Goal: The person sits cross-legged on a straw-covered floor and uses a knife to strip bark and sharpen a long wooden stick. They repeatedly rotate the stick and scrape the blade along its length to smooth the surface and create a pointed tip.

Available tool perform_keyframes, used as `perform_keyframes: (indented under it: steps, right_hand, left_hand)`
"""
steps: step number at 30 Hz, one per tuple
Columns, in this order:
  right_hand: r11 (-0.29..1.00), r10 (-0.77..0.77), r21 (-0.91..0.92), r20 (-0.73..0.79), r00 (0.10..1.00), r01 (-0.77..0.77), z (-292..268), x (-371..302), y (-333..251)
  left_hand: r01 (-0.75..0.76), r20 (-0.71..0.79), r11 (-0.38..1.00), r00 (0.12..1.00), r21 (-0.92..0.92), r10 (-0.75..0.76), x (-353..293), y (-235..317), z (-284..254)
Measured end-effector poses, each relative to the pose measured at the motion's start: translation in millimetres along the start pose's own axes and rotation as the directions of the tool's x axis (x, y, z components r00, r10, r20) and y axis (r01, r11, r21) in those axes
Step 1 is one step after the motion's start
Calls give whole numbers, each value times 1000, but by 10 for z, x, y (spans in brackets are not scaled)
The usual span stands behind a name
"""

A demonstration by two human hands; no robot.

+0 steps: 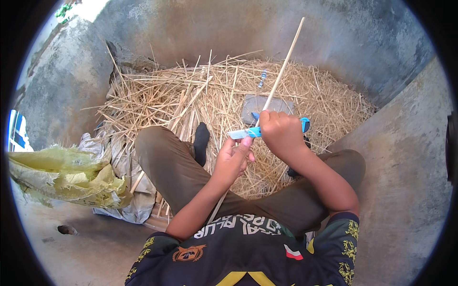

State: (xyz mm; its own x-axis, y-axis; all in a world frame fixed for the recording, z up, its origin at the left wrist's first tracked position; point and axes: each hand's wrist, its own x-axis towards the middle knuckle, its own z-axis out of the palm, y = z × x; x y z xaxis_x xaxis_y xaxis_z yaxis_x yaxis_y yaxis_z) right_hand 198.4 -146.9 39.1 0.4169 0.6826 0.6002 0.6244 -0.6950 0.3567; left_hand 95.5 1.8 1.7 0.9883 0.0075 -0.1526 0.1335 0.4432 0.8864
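My right hand (282, 136) is closed round the blue handle of a utility knife (254, 133). The knife's blade points left, over the fingertips of my left hand (232, 161). A long, thin pale strip of bamboo or wood (286, 62) slants up and to the right past my right fist. Its lower part runs behind the blade and down by my left wrist toward my lap. My left thumb and fingers pinch the strip just below the blade. Where blade and strip meet is partly hidden by my fingers.
Straw-like shavings and thin strips (143, 97) cover the floor ahead. A flat grey slab (253, 106) and a small blue-and-white packet (262, 78) lie among them. A torn yellow sack (71, 178) is at left. Concrete walls (229, 28) curve around; my dark-socked foot (201, 140) is in front.
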Motion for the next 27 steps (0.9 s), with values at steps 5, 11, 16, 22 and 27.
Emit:
perform_keyframes:
  steps: [5, 11, 16, 22, 27]
  right_hand:
    - [998, -26, -53, 30, 999, 28, -21, -10, -69]
    - [993, -22, -120, -17, 1000, 19, 24, -18, -51]
    - [995, 92, -29, 33, 995, -91, -15, 29, 97]
    - [964, 262, 32, 90, 961, -265, -132, 62, 326]
    - [788, 613, -100, 200, 764, -607, -279, 93, 839]
  left_hand:
    - [-43, 18, 999, 999, 9, 43, -25, -1, 0]
    - [-56, 57, 998, 997, 20, 55, 6, -111, -76]
    - [-14, 66, 1000, 998, 23, 13, -7, -85, -66]
    - [165, -106, 981, 979, -97, -175, 77, -94, -153]
    - [157, -131, 982, 977, -102, -170, 113, -141, -204]
